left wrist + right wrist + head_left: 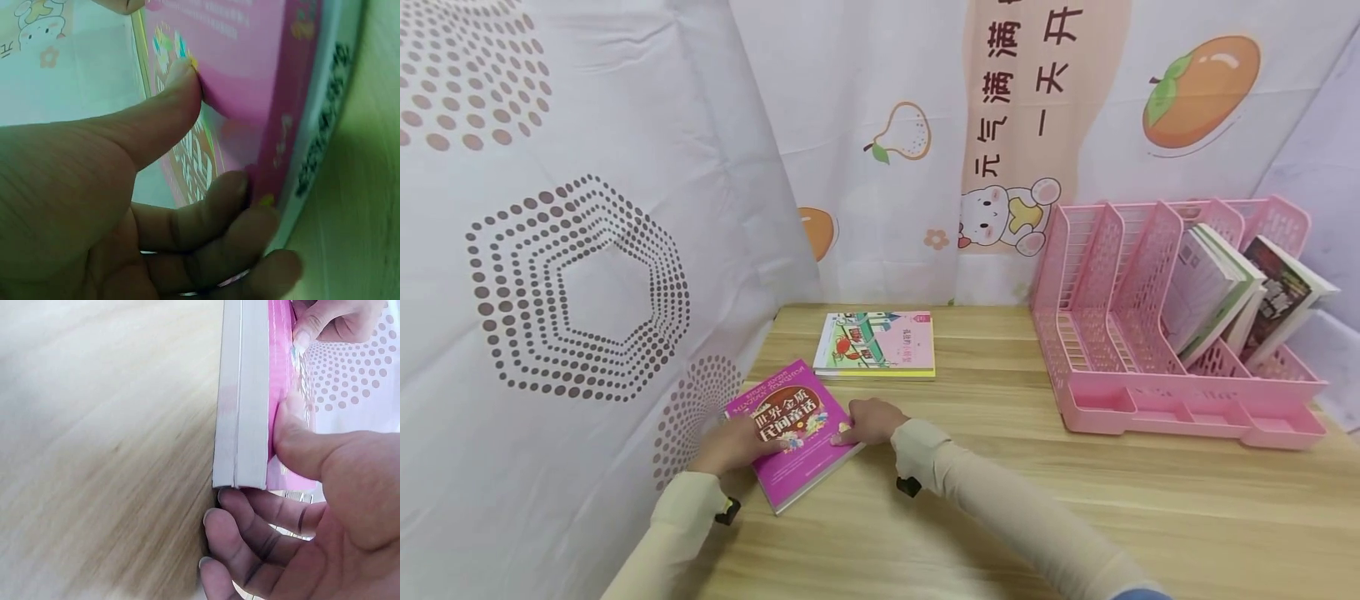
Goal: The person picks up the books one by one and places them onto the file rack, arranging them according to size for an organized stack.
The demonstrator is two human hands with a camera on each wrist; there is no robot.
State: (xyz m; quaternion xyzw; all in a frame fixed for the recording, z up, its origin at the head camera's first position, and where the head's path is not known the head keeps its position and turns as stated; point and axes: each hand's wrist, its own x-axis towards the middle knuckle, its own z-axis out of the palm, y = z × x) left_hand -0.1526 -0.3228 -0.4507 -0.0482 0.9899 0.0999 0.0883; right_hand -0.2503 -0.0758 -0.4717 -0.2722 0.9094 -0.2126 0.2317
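A magenta-covered book (808, 471) lies askew at the table's left side, its title in white on a brown oval. Beneath it is a second book with a white spine (322, 125); the two page blocks show stacked in the right wrist view. My left hand (727, 446) grips the pair at the spine side, thumb on the cover and fingers curled against the spines. On the opposite side my right hand (874, 421) holds them by a corner, thumb on the magenta cover (278, 375), fingers at the lower edge near the tabletop.
Just behind lies a pink and green picture-covered book (880, 342) with a yellow edge below. A pink slotted file rack (1150, 383) stands at the right, several books (1210, 292) leaning in its right-hand slots. Patterned white curtains (880, 208) border the wooden table (992, 400).
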